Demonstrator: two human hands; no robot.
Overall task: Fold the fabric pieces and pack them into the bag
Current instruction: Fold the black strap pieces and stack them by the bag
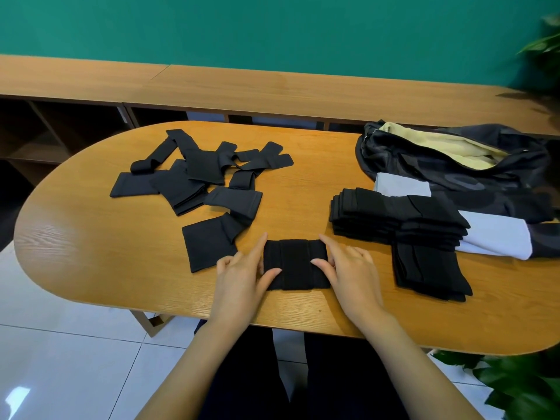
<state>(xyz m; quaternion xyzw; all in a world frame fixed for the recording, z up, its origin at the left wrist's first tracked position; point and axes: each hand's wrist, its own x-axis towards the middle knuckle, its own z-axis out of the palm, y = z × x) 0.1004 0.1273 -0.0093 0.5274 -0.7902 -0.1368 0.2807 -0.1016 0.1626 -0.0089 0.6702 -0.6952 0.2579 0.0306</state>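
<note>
Your left hand (242, 275) and right hand (348, 268), fingers spread, press piece (295, 265) at sides. Square edges, flatten creases before adding to right stack (394, 216).

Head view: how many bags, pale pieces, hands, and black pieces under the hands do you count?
bag: 1
pale pieces: 2
hands, left hand and right hand: 2
black piece under the hands: 1
Total: 6

The left hand (242, 275) flanks the folded black piece (295, 268) on its left, the right hand (348, 268) on its right; both thumbs rest on it, index fingers straight along its edges.
</note>
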